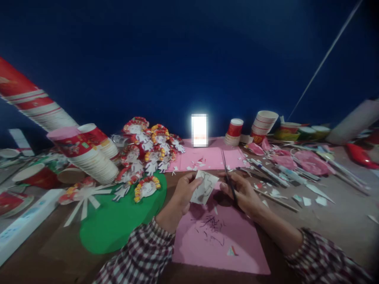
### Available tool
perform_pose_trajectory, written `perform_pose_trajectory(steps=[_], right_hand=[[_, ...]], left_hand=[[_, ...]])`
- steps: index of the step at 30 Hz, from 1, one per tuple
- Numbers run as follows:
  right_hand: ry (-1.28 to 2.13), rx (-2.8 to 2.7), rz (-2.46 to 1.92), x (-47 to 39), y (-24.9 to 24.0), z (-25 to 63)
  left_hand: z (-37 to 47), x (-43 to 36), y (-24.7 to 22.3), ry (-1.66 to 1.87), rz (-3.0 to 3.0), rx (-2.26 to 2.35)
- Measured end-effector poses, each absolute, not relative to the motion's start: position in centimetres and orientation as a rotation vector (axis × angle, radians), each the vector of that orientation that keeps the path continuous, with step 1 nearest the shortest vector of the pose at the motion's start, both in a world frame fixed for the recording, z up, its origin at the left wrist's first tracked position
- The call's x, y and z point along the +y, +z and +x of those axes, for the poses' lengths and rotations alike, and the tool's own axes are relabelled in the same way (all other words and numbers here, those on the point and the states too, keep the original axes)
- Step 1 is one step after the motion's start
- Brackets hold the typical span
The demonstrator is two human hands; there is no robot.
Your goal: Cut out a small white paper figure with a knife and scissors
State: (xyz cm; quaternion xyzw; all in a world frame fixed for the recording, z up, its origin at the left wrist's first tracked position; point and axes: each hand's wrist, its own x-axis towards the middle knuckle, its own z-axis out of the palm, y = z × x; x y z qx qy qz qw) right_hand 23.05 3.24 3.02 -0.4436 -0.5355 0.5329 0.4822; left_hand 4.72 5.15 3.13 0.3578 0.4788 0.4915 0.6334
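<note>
My left hand (185,193) pinches a small piece of white paper (205,187) with a dark outline drawn on it, thumb on its face. My right hand (244,193) is wrapped round dark scissors (227,173), whose blades point up and away, just right of the paper and apart from it. Below both hands lies a pink sheet (237,236) with dark scribbled marks and a small coloured scrap on it. To the left, several paper figures (160,142) with red and yellow frilled rims stand in a cluster, and one lies on a green sheet (118,225).
Stacks of red-and-white paper cups (94,161) lean at the left, near a white power strip (29,225). A bright screen (199,130) stands at the back. Markers (269,171), sticks, crumpled pink paper (314,161) and white scraps litter the right side.
</note>
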Motion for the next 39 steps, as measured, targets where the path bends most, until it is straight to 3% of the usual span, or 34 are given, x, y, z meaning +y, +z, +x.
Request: perform_pose_trajectory(steps=[13, 39], right_hand=[[1.752, -1.644, -1.012, 2.3, 2.6, 23.1], [1.882, -1.563, -1.069, 2.4, 3.2, 23.2]], left_hand=[[4.3, 5.7, 2.3, 1.33, 0.932, 1.244], [4.1, 5.7, 1.5, 1.369, 0.926, 1.222]])
